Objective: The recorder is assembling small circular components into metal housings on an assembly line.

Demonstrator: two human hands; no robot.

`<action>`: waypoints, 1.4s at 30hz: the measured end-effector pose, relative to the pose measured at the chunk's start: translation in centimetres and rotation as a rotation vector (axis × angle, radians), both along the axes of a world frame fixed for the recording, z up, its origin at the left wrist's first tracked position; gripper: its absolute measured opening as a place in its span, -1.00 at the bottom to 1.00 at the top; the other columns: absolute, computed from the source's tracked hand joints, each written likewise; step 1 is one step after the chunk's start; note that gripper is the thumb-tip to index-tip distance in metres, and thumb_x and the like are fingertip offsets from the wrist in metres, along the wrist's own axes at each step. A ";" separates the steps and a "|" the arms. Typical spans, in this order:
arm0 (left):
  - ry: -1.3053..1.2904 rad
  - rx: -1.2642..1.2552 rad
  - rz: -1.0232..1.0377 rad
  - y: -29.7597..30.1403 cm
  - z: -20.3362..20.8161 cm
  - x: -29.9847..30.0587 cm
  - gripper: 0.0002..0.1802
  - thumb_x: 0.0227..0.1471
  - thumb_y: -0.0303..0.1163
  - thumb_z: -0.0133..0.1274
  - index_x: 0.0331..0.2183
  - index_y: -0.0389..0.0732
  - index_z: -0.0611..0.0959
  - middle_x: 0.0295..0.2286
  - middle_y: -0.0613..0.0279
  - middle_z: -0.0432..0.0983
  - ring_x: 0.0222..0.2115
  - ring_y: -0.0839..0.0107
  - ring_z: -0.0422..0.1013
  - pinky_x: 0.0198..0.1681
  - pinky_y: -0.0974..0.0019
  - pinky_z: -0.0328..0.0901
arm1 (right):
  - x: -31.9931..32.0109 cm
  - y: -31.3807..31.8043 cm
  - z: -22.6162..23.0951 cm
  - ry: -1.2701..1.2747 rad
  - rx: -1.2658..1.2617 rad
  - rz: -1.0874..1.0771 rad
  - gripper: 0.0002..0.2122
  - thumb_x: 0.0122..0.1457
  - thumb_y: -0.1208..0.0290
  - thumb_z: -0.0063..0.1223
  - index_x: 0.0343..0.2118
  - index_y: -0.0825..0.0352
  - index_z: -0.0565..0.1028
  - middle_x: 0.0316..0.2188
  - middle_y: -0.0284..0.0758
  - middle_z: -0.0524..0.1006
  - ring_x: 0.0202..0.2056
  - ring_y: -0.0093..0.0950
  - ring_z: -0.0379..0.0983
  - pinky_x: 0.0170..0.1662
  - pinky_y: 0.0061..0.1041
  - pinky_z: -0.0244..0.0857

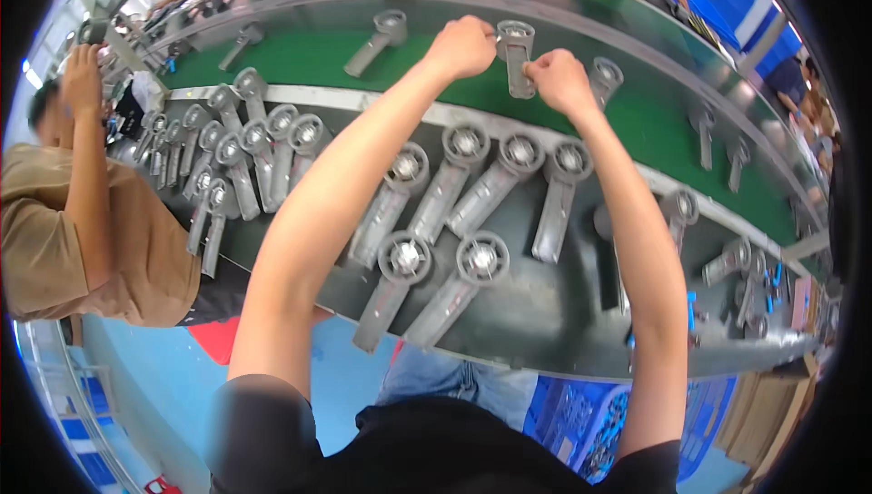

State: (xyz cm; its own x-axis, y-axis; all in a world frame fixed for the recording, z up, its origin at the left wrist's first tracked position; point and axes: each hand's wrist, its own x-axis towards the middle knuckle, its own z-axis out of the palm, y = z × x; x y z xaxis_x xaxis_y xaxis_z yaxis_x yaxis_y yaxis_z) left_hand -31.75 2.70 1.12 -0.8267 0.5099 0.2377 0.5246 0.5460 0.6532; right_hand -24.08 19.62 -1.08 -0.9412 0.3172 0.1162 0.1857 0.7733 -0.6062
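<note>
Over the green conveyor belt (300, 65), both my arms reach forward to one grey handheld fan (518, 63), its round head up and its open handle hanging down. My left hand (465, 46) pinches the edge of its head. On the other side, my right hand (559, 78) grips the handle between thumb and fingers. Several like fans lie on the dark worktable between my arms, such as one with its head by my right forearm (556, 208) and another nearer me (386, 290). One more fan (606, 79) rests on the belt just right of my right hand.
A pale rail (463, 115) divides belt from table. More fans lie along the belt (381, 40) and clustered at left (238, 163). A co-worker in a brown shirt (118, 231) stands close at left. Small blue parts (692, 308) lie at right; a blue crate (713, 421) stands below.
</note>
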 end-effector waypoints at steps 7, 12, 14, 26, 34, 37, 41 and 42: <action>0.300 -0.079 0.164 -3.2 -6.5 -8.5 -0.69 -0.03 -0.21 0.11 -0.27 -0.18 0.72 -0.25 -0.12 0.59 -0.12 -0.06 0.47 0.01 -0.02 0.33 | -8.7 1.5 -8.8 0.014 0.079 -0.099 -0.64 0.13 0.12 0.08 -0.51 0.39 0.60 -0.58 -0.20 0.62 -0.49 -0.32 0.60 -0.27 -0.33 0.44; 0.270 -0.545 0.605 -12.7 -5.9 -11.1 -0.34 -0.06 -0.16 0.17 0.03 -0.29 0.41 0.04 -0.16 0.33 0.09 -0.12 0.28 0.04 -0.11 0.27 | -6.1 0.8 -3.7 -0.019 0.085 -0.052 -0.55 0.19 -0.03 0.07 -0.41 0.39 0.59 -0.61 -0.27 0.59 -0.60 -0.45 0.55 -0.38 -0.44 0.42; 0.145 -0.541 0.500 -15.2 -7.8 -13.1 -0.44 -0.04 -0.19 0.12 -0.05 -0.30 0.44 -0.03 -0.22 0.41 0.04 -0.16 0.34 0.03 -0.12 0.29 | -3.4 1.5 -0.5 0.025 0.016 0.023 -0.56 0.18 0.00 0.09 -0.31 0.40 0.60 -0.60 -0.29 0.58 -0.62 -0.47 0.52 -0.42 -0.47 0.39; -0.200 -0.031 0.079 -14.8 6.2 13.3 -0.34 0.14 -0.52 -0.02 0.27 -0.20 0.26 0.12 -0.05 0.37 0.09 0.18 0.34 0.16 0.25 0.18 | 31.2 6.0 7.0 0.038 -0.133 -0.381 -0.76 0.27 0.27 0.07 -0.18 0.36 0.57 -0.58 -0.56 0.44 -0.56 -0.81 0.24 -0.55 -0.72 0.05; 0.004 0.057 -0.264 -10.4 0.2 33.4 -0.27 0.09 -0.58 0.04 0.26 -0.31 0.19 0.02 -0.20 0.35 0.02 -0.14 0.35 0.08 0.09 0.24 | 41.1 8.4 -0.3 0.065 0.066 -0.476 -0.74 0.22 0.28 0.13 -0.21 0.41 0.60 -0.52 -0.38 0.51 -0.48 -0.65 0.36 -0.40 -0.56 0.24; -0.016 0.046 -0.200 -8.1 -3.2 36.1 -0.23 0.12 -0.55 0.02 0.29 -0.27 0.09 -0.14 -0.26 0.32 -0.28 -0.25 0.39 -0.22 -0.10 0.30 | 38.6 8.2 -1.5 0.130 0.151 -0.453 -0.72 0.23 0.28 0.10 -0.17 0.42 0.59 -0.40 -0.25 0.57 -0.41 -0.50 0.45 -0.30 -0.48 0.32; -0.127 0.057 -0.172 -6.3 -4.8 37.9 -0.19 0.15 -0.53 -0.01 0.32 -0.23 -0.02 -0.16 -0.27 0.29 -0.34 -0.29 0.40 -0.31 -0.11 0.31 | 34.8 12.2 -3.4 0.189 0.239 -0.370 -0.70 0.17 0.33 0.11 -0.12 0.41 0.59 -0.25 -0.09 0.63 -0.23 -0.24 0.57 -0.13 -0.34 0.39; -0.226 0.065 -0.153 -6.1 -4.4 38.2 -0.19 0.14 -0.54 0.00 0.32 -0.26 -0.01 -0.04 -0.27 0.27 -0.16 -0.25 0.36 -0.12 -0.05 0.27 | 34.2 13.1 -3.7 0.190 0.237 -0.373 -0.70 0.17 0.33 0.11 -0.12 0.41 0.59 -0.25 -0.09 0.63 -0.23 -0.24 0.57 -0.13 -0.34 0.39</action>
State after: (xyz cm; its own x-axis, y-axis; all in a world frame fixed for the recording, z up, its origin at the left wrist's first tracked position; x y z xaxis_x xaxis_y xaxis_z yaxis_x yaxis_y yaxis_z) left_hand 6.46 -3.45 -3.31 -0.7774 0.6222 0.0921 0.4342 0.4249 0.7943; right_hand 10.13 32.68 -4.82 -0.7235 0.5728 0.3852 0.3796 0.7963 -0.4710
